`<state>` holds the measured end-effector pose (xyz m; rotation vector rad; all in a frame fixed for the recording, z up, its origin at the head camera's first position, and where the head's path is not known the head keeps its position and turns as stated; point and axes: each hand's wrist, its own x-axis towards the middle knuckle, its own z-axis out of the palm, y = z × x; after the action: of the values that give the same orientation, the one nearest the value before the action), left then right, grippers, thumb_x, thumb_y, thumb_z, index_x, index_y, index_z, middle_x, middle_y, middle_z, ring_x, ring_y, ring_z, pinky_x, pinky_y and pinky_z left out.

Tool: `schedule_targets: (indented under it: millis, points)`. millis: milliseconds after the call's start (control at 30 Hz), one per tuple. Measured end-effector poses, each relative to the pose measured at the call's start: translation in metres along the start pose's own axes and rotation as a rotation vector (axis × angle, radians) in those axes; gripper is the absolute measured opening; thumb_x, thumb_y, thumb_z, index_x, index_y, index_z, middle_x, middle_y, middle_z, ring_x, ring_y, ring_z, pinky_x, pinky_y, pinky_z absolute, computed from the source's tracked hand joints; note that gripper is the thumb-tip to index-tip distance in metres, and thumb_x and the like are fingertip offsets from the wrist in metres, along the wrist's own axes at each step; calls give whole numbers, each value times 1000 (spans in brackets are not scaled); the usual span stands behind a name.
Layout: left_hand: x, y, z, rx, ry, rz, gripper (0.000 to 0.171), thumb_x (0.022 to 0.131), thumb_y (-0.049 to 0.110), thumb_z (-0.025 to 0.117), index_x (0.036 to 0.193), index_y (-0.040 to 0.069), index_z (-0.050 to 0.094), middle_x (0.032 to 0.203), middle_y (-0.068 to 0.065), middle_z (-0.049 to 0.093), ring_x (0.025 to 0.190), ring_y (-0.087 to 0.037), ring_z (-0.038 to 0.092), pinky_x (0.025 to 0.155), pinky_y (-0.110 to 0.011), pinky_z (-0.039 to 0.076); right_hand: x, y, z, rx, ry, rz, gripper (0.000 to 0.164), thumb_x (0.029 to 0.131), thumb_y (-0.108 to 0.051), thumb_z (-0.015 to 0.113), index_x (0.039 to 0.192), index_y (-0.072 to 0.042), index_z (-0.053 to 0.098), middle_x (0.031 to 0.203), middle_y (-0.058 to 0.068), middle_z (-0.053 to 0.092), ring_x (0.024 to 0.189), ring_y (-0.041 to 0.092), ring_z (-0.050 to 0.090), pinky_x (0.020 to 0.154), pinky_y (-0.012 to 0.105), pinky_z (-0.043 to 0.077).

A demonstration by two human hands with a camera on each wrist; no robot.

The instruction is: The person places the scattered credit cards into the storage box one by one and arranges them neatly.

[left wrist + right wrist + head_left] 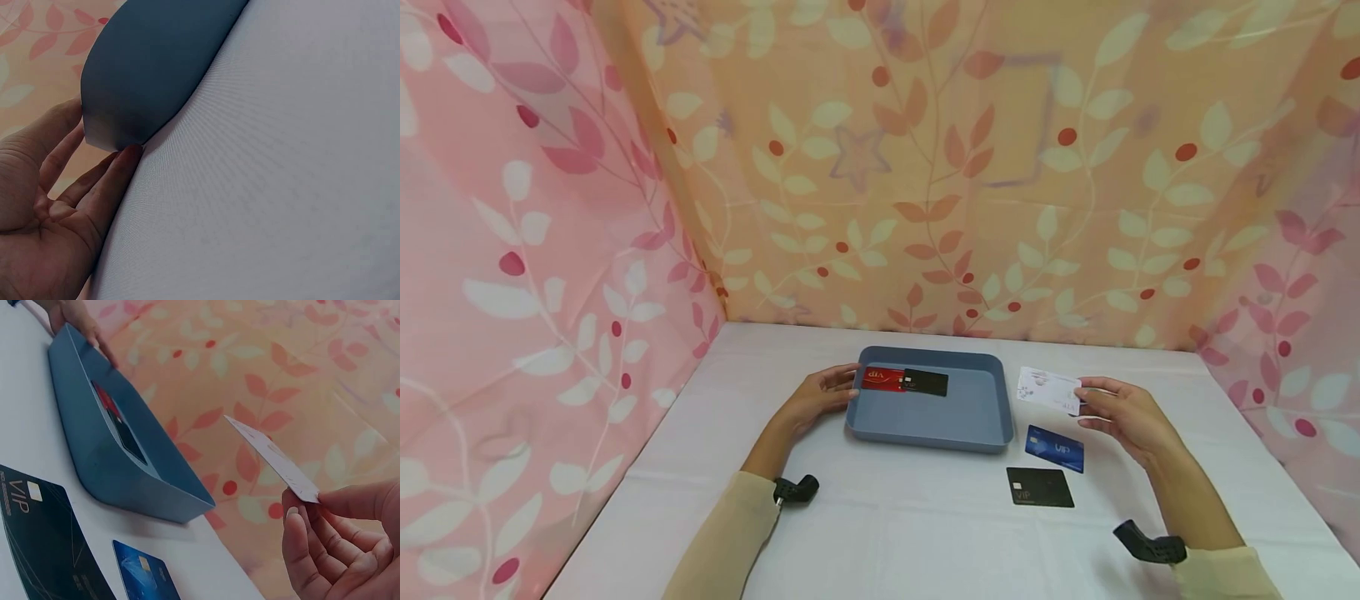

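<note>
My right hand point(1126, 412) pinches a white VIP card point(1049, 391) between thumb and fingers. It is raised above the cloth, beside the right end of a blue-grey tray point(925, 425). In the right wrist view the white card point(275, 461) is tilted, nearly edge-on. At the tray's left end, my left hand point(815, 400) touches the rim and outer wall with its fingertips. Inside the tray lie a red VIP card point(880, 379) and a black card point(927, 382) overlapping it. Outside, a blue VIP card point(1055, 448) lies above another black VIP card point(1041, 487).
A white cloth point(880, 533) covers the table. Floral curtains point(917, 167) hang behind it and along both sides. Each wrist wears a black strap-on camera, one on the left point(796, 490) and one on the right point(1150, 544).
</note>
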<state>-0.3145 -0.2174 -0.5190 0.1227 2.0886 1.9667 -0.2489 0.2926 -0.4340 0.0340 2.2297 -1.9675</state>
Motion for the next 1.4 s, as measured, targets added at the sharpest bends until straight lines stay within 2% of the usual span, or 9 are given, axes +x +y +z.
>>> schedule_targets:
  millis: [200, 433, 700, 933, 1400]
  points:
    - [-1, 0, 0, 13, -5, 4, 59, 90, 14, 78, 146, 20, 57, 150, -8, 52, 140, -28, 48, 106, -41, 48, 7, -8, 14, -71, -14, -4, 62, 100, -30, 66, 141, 11, 45, 103, -1, 67, 87, 17, 68, 82, 30, 60]
    - [-1, -1, 0, 12, 1, -2, 59, 90, 15, 79, 145, 20, 58, 150, -7, 53, 139, -28, 48, 105, -41, 49, 18, -15, 27, -89, -41, -21, 58, 100, -29, 67, 138, 11, 50, 109, 4, 69, 90, 22, 70, 85, 34, 60]
    - [-1, 1, 2, -4, 1, 2, 56, 92, 12, 77, 144, 20, 59, 151, -11, 51, 139, -31, 48, 104, -41, 50, 33, -13, 37, -71, -56, 44, 57, 101, -24, 65, 140, 12, 46, 101, 1, 69, 88, 24, 70, 81, 30, 60]
    - [-3, 3, 1, -1, -4, -5, 56, 91, 12, 77, 144, 21, 59, 151, -9, 52, 139, -29, 49, 105, -40, 49, 45, -17, 49, -91, -64, 70, 52, 100, -22, 66, 138, 10, 50, 94, 2, 70, 82, 20, 69, 80, 30, 61]
    - [-2, 1, 1, 3, -10, 17, 57, 92, 15, 77, 145, 19, 58, 151, -12, 51, 139, -32, 49, 103, -41, 50, 66, -30, 71, -71, -93, 67, 45, 100, -13, 65, 134, 13, 52, 88, 5, 70, 73, 16, 68, 75, 29, 61]
